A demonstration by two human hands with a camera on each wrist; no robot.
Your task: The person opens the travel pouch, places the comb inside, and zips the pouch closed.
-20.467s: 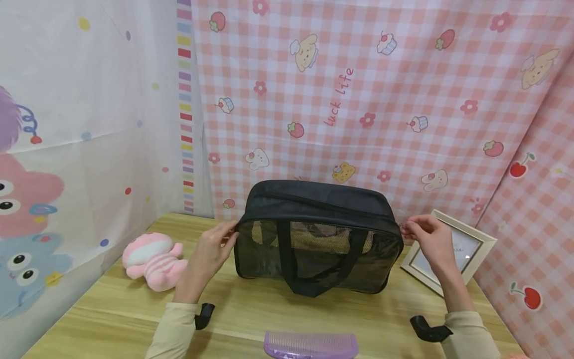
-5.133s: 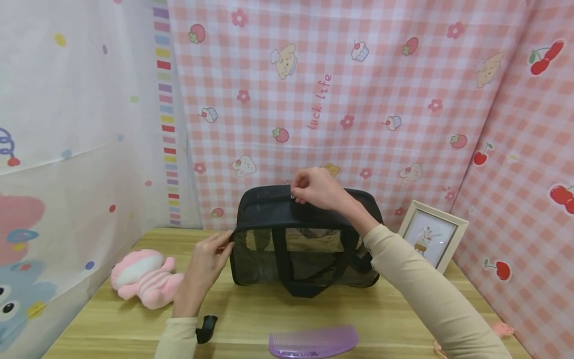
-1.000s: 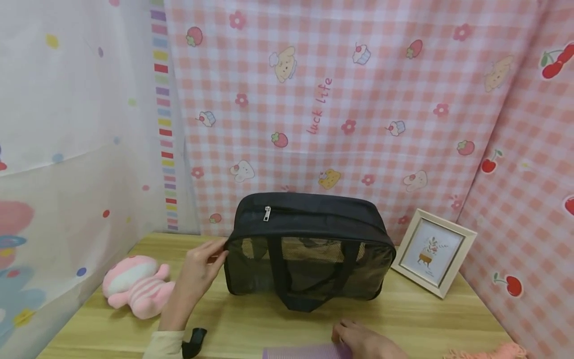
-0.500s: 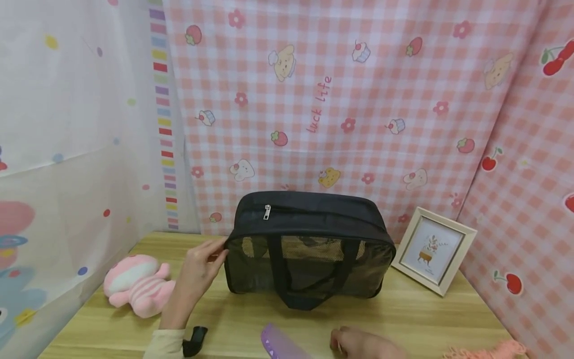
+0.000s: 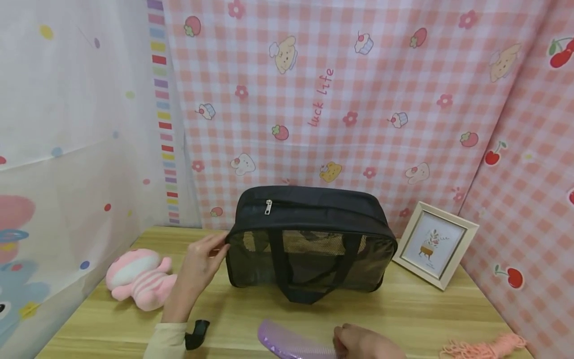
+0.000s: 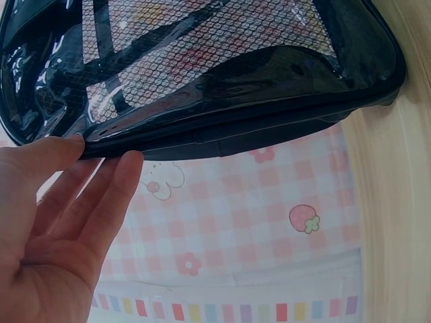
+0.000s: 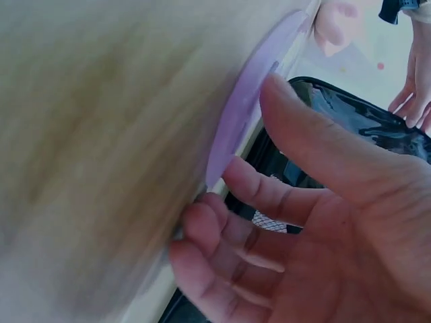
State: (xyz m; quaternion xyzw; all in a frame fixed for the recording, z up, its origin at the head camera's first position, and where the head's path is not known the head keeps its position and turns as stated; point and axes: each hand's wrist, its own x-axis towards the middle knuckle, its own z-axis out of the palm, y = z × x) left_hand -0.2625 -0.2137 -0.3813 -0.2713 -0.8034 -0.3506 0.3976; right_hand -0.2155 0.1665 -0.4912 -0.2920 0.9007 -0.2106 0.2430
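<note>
A black bag with see-through panels and strap handles (image 5: 311, 254) stands upright on the table. My left hand (image 5: 197, 267) pinches its upper left corner; in the left wrist view the thumb (image 6: 57, 151) lies on one side of the dark edging and the fingers on the other. The silver zip pull (image 5: 268, 207) sits near the left end of the bag's top. In front of the bag, low in the head view, my right hand (image 5: 365, 343) holds a purple comb (image 5: 275, 335) by its right end. The right wrist view shows the comb (image 7: 246, 101) between thumb and index finger.
A pink plush toy (image 5: 145, 279) lies left of the bag. On the right a cream picture frame (image 5: 437, 244) leans, with a bundle of peach cord (image 5: 486, 346) in front. Black bent pieces stick out at the left wrist (image 5: 197, 334). Patterned cloths hang behind and beside.
The right hand went from the bag's right end, along the zip, down to the comb; the zip pull is now at the left. The comb has turned within the last second. Left hand stayed.
</note>
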